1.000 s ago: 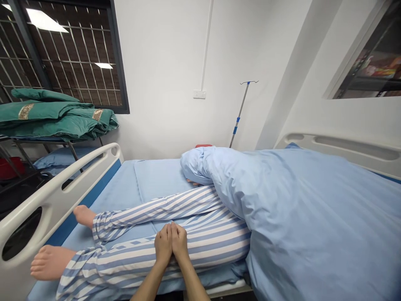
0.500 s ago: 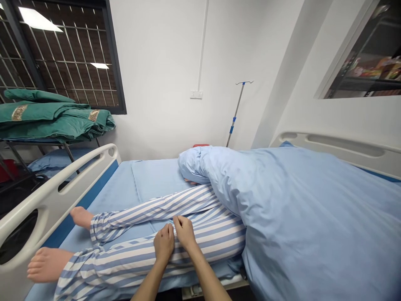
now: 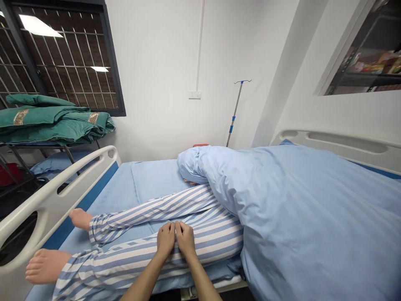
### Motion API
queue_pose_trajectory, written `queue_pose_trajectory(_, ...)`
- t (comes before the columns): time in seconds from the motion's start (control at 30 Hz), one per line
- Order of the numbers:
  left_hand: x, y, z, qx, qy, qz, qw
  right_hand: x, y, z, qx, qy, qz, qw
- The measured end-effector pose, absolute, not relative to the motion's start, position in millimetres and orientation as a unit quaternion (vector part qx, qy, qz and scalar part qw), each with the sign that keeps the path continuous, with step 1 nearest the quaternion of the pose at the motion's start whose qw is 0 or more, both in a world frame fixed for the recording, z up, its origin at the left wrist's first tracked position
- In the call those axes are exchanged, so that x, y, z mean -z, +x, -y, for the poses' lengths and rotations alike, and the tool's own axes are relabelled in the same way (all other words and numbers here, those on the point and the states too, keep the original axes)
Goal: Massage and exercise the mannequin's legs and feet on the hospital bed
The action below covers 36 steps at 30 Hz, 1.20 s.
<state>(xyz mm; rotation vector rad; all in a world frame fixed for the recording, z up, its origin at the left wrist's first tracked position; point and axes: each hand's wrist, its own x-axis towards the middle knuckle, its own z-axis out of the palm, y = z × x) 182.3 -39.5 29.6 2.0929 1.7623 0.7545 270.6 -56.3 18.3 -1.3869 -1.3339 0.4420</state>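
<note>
Both of my hands are curled into loose fists, side by side over the near thigh of a figure lying on the bed. My left hand (image 3: 166,239) has its knuckles upward, and no object shows in it. Beside it, almost touching at the thumbs, my right hand (image 3: 184,239) is closed in the same way. Beneath them are blue-and-white striped trousers (image 3: 216,241); whether the fists press on the cloth is hard to make out. Two bare feet (image 3: 46,266) stick out at the left. A light blue quilt (image 3: 288,209) covers the upper body, with a few fingertips showing under its edge.
A white footboard (image 3: 59,175) stands at the left and a headboard (image 3: 347,144) at the right. Behind the bed rises an IV pole (image 3: 234,115). Folded green quilts (image 3: 56,121) lie on a rack by the barred window (image 3: 69,62).
My right hand has come down and back toward me, level with the left. My left hand has shifted slightly right, and the two fists are closer together. The quilt stays put.
</note>
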Motion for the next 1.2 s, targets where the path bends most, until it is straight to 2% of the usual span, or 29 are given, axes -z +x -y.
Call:
queue_pose_trajectory(0.1, -39.8, 198.0, 32.6, -0.37, 0.648, -0.612, 0.26, -16.7, 271.8, 55.4, -0.205, -0.584, 0.538, 0.572)
queue_pose_trajectory(0.17, -38.8, 205.7, 33.9, -0.392, 0.629, -0.614, 0.273, -16.5, 272.5, 54.8, -0.218, -0.588, 0.517, 0.583)
queue_pose_trajectory(0.53, -12.8, 206.9, 46.0, -0.26, 0.713, -0.634, 0.149, -15.8, 272.6, 52.0, -0.231, -0.584, 0.521, 0.578)
queue_pose_trajectory(0.73, -12.7, 207.1, 48.3, -0.244, 0.697, -0.653, 0.17, -47.4, 291.7, 55.9, -0.116, -0.62, 0.653, 0.419)
queue_pose_trajectory(0.83, -12.8, 208.1, 50.0, -0.239, 0.707, -0.644, 0.168, -51.4, 300.2, 57.0, -0.092, -0.623, 0.677, 0.381)
queue_pose_trajectory(1.03, -13.6, 211.6, 50.8, -0.217, 0.721, -0.645, 0.129, -22.9, 304.5, 56.2, -0.098, -0.651, 0.63, 0.411)
queue_pose_trajectory(1.2, -14.4, 211.7, 51.9, -0.192, 0.749, -0.625, 0.107, -23.8, 306.2, 57.4, -0.126, -0.635, 0.617, 0.447)
